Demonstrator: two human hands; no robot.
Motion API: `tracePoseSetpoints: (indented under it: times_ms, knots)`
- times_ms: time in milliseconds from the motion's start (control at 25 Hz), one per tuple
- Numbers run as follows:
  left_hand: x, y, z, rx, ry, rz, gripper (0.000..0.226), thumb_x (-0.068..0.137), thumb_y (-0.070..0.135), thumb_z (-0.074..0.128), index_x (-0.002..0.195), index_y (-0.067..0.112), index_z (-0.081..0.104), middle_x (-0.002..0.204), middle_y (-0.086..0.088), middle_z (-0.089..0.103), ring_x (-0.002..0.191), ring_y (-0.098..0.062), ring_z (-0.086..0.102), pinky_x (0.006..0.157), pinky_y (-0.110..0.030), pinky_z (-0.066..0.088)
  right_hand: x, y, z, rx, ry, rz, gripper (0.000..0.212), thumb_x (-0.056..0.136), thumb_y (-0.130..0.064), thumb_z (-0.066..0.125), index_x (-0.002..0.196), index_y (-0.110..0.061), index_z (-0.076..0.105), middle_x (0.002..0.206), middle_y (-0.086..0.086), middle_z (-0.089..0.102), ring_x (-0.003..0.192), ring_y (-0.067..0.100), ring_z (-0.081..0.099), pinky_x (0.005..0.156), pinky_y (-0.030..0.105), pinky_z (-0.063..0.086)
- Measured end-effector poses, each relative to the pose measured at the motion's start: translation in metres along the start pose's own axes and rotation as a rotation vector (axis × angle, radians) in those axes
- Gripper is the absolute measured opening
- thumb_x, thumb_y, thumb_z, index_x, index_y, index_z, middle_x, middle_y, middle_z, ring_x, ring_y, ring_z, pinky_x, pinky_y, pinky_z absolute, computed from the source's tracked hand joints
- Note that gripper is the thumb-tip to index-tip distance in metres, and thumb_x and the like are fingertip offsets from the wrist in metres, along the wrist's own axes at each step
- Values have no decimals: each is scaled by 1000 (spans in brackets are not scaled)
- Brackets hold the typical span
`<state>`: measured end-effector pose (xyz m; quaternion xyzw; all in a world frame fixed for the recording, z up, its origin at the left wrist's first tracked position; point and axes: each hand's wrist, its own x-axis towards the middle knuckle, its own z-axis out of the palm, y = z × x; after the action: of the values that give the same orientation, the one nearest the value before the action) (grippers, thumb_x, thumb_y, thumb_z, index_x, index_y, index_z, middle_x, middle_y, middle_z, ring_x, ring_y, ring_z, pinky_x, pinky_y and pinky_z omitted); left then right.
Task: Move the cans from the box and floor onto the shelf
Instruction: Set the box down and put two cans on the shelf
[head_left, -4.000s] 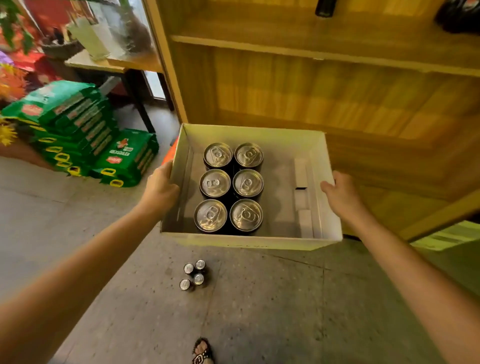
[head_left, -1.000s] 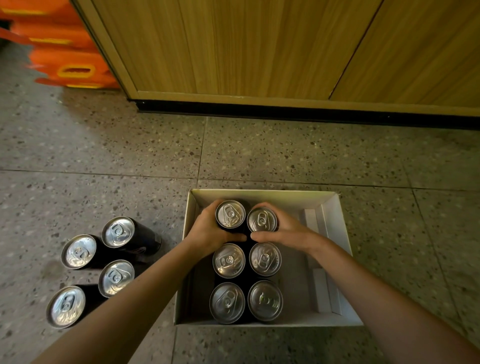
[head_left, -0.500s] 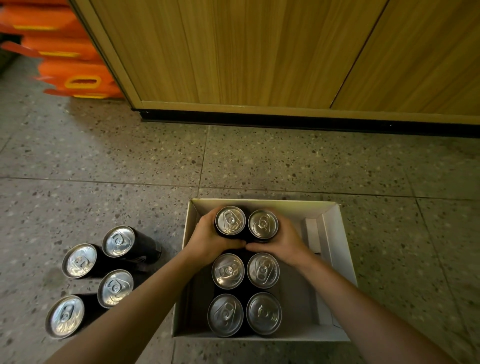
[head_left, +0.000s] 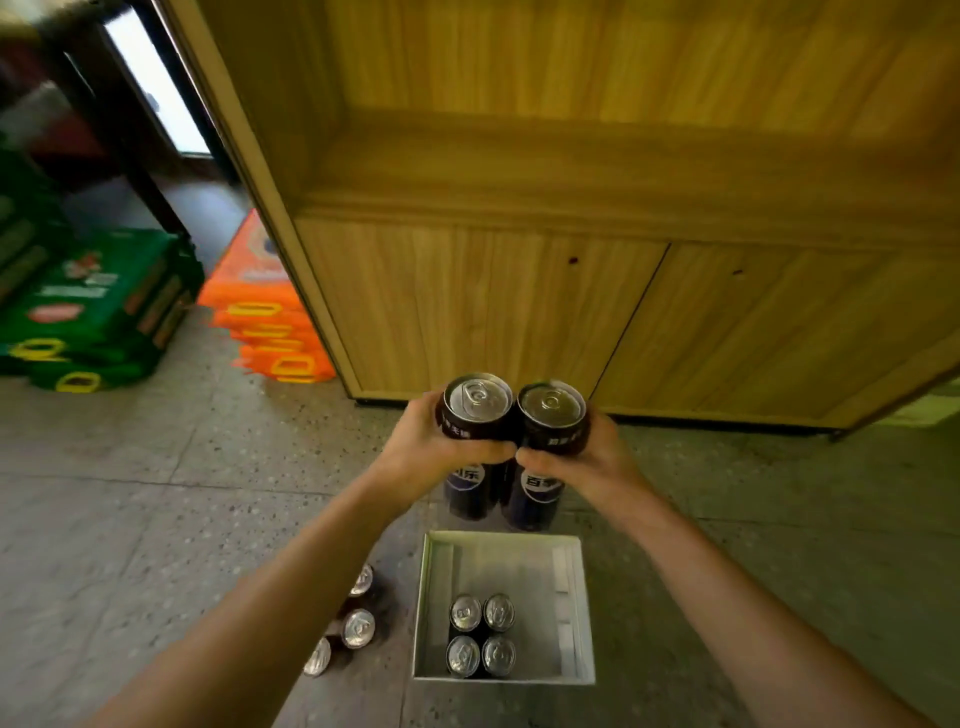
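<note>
My left hand (head_left: 422, 453) grips a tall black can (head_left: 475, 415) and my right hand (head_left: 587, 457) grips a second black can (head_left: 551, 422). Both cans are upright, side by side and touching, held high above the floor in front of the wooden cabinet. Below them the white box (head_left: 431, 613) sits on the floor with several cans (head_left: 481, 635) standing in its near left part. More cans (head_left: 358, 627) stand on the floor left of the box, partly hidden by my left forearm. The open wooden shelf (head_left: 597, 171) lies above the cabinet doors.
Two wooden cabinet doors (head_left: 467, 312) close the space under the shelf. Stacked orange packs (head_left: 270, 322) lean by the cabinet's left corner, with green packs (head_left: 88, 306) further left. A dark table leg (head_left: 150, 171) stands behind them. The floor is speckled stone tile.
Both hands have lifted the two far cans out of the box and raised them. The view has risen, so the box and floor cans now look small and low.
</note>
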<state>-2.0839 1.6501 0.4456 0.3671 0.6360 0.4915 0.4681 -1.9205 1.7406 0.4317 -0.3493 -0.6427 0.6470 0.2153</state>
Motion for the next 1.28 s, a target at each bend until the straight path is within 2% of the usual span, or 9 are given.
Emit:
tracePoseSetpoints:
  times_ms: [120,280,400,520,760,960,1080,1160,1280]
  knots:
    - [-32,132,-14,-5,-1,26,50,60,4,82,104,17,63,100,-1,73,90,-5,69,72,-14,51,-25,-134,-3,29,33,-37,54,60,0,79,97,-29,54,89,-15,69,83,-13,63,66,6,49]
    - [-63,281,-29,-19,2,110,44,63,2,78,99,21,61,88,7,73,82,4,68,61,-7,49,-48,-291,-9,-10,91,-81,55,51,-22,86,95,-31,54,83,-24,71,84,-13,63,72,10,52]
    - [-78,369,-33,1,15,196,45,63,10,80,99,26,59,92,10,71,81,8,66,62,-7,48,-61,-380,-13,-29,163,-141,42,65,-7,77,92,-28,53,83,-22,60,71,-14,58,62,1,47]
    - [-82,439,-33,9,31,264,41,63,15,80,98,25,60,94,9,70,84,-1,67,64,-12,48,-69,-451,-19,-72,241,-200,43,70,-11,74,103,-23,50,84,-22,51,76,-10,47,55,1,43]
    - [-49,530,-12,10,52,328,33,66,19,79,87,28,56,83,13,63,80,-4,61,62,-15,45,-51,-534,-64,-134,353,-299,57,69,-19,75,121,-16,50,103,-7,58,98,9,52,66,9,41]
    - [22,579,10,-39,169,328,33,67,18,79,88,24,54,79,11,59,76,-6,57,61,-18,42,11,-568,-120,-96,386,-303,60,69,-25,75,122,-17,49,106,-4,57,98,11,52,82,27,41]
    - [85,597,22,-54,250,329,33,64,19,80,85,25,56,81,9,61,82,-13,59,73,-26,45,70,-580,-161,-98,396,-329,57,70,-22,75,121,-15,50,114,1,60,101,13,54,82,27,41]
    - [125,603,26,-58,311,326,31,64,18,81,81,26,56,79,8,60,78,-12,58,69,-25,45,107,-583,-183,-84,400,-344,57,71,-19,74,122,-13,48,120,6,59,99,11,52,80,25,41]
    - [179,607,29,-29,381,302,47,61,24,83,101,15,60,89,2,61,85,-16,58,70,-25,45,159,-579,-205,-52,429,-351,56,72,-22,73,121,-12,48,125,8,59,99,12,52,77,23,40]
